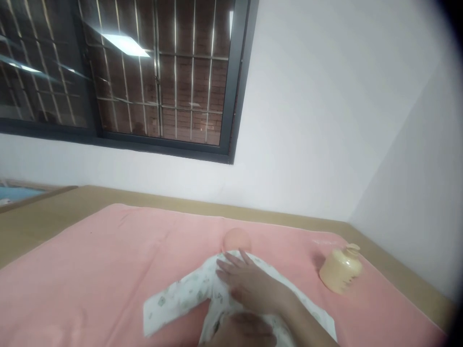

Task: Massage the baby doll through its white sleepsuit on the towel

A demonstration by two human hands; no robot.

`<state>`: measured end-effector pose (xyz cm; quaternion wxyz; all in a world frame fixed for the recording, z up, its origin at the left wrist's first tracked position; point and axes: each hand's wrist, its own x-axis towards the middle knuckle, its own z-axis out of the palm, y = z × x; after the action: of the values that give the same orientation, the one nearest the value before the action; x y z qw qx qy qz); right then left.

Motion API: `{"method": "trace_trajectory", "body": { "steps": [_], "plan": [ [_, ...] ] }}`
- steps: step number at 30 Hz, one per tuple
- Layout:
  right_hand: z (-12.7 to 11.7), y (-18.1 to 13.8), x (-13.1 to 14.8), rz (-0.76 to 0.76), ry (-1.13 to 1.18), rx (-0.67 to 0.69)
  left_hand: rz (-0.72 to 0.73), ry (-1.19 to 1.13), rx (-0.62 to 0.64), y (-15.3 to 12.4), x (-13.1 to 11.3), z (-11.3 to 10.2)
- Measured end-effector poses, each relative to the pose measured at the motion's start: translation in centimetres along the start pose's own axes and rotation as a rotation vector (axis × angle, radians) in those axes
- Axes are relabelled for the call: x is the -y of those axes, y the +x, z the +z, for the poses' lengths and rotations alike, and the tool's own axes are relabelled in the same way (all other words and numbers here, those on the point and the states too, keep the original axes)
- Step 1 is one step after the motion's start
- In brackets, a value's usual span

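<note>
Two hands are in view, both at one garment, a white top with a small print, on one pink cloth. The garment [216, 299] lies at the bottom centre of the view, collar end toward the wall. Its two sleeves slant down to either side, one clear on the left, the other partly behind the right forearm.

The right hand [242, 284] lies on the upper part of the garment, fingers spread; its grip is released. The left hand [248, 330] is lower and nearer, over the garment's body and partly cut off by the bottom edge; it is blurred, so I cannot tell whether its grip holds fabric.

One round thing [237, 238], close to the cloth in colour, sits just beyond the collar. One yellow bottle [340, 271] stands on the cloth, apart from the garment, to its right. The single cloth [108, 274] covers much of one tabletop [39, 231].

Behind are white walls [307, 96] and one window [155, 72] with two barred panes in view.
</note>
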<state>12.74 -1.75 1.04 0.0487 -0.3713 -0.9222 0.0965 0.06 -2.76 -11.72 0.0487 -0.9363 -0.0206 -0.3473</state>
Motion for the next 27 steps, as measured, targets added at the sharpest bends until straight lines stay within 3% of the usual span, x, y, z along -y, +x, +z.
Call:
{"method": "trace_trajectory", "body": {
  "steps": [4, 6, 10, 14, 19, 24, 27],
  "plan": [
    [-0.5, -1.3, -1.3, 0.137, 0.102, 0.079, 0.048, 0.018, -0.017, 0.8, -0.4, -1.6],
    [-0.8, -2.5, -1.6, 0.137, 0.178, 0.127, 0.071, 0.036, -0.006, 1.2, -0.9, -3.0],
    [-0.9, -3.3, -0.5, -0.060, 0.197, 0.138, 0.007, 0.045, 0.033, 1.8, -1.5, -4.0],
    [0.0, -1.3, 0.6, -0.156, 0.053, 0.035, 0.022, 0.045, 0.070, 2.0, -1.3, -3.6],
    [0.5, 0.0, -0.4, -0.039, -0.026, -0.048, 0.026, 0.014, 0.097, 2.6, -1.5, -5.1],
    [0.4, -2.9, -0.8, 0.153, 0.038, 0.017, 0.005, 0.012, 0.148, 2.0, -1.8, -5.6],
    [0.4, -3.6, 0.2, 0.053, 0.078, 0.059, -0.014, 0.030, 0.125, 1.2, -1.5, -5.1]
  ]
}}
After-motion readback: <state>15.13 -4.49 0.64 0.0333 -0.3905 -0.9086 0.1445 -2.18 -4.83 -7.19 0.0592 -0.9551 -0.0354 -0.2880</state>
